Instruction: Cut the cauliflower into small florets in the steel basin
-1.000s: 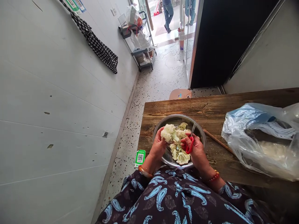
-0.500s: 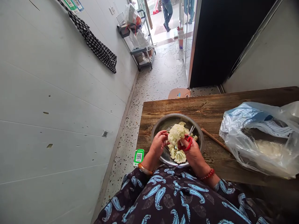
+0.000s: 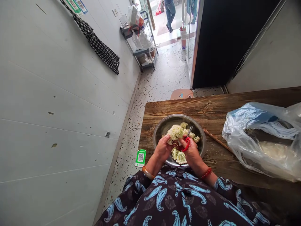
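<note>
A large piece of cauliflower [image 3: 175, 131] is held over a steel bowl [image 3: 156, 129] on the table. My left hand [image 3: 164, 146] grips its left side, fingers curled underneath. My right hand [image 3: 191, 150] has red-handled scissors [image 3: 187, 143] in its grasp, their blades pointing away and up; its fingertips also touch the cauliflower from the right. Cut cauliflower florets [image 3: 181, 157] lie in the bowl below and behind my hands. The fingers under the cauliflower are partly hidden.
Chopsticks [image 3: 218, 140] lie right of the bowl, beside a clear plastic bag [image 3: 261, 141]. A green QR card [image 3: 140, 158] is at the wooden table's [image 3: 164, 108] left edge. A stool [image 3: 181, 94], a loaded cart [image 3: 141, 40] and a walking person [image 3: 170, 15] are beyond.
My left hand has closed in on the cauliflower, which has shifted slightly left and tilted. The scissors have turned a little in my right hand, and the view has shifted slightly.
</note>
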A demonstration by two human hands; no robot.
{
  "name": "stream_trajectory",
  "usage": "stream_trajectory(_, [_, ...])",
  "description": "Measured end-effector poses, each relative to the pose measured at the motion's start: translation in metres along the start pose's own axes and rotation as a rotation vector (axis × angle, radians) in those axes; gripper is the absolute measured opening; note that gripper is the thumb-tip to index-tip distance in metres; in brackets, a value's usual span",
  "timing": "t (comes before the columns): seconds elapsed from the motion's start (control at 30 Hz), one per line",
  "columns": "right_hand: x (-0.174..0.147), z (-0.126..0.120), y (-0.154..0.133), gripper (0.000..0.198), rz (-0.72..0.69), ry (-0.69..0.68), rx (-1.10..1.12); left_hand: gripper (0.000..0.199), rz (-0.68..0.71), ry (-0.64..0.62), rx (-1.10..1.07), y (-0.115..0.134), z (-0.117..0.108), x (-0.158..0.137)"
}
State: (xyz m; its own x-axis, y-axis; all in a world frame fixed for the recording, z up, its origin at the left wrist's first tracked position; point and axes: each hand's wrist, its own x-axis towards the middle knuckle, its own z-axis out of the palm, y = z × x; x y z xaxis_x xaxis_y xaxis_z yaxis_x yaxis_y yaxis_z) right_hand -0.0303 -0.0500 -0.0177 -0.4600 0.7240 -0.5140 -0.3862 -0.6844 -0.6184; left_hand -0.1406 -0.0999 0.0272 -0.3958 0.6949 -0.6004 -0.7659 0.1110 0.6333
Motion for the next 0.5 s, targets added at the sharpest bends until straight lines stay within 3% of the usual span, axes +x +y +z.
stream_trajectory(0.3, [0.007,-0.003,-0.004,0.041,0.170,-0.105,0.049,0.043,0.020,-0.071,0.121,0.002,0.008,-0.006])
stream_trajectory(0.5, [0.003,0.003,-0.005,0.033,0.074,-0.049,0.037,0.038,0.003,-0.034,0.046,-0.006,0.012,-0.005])
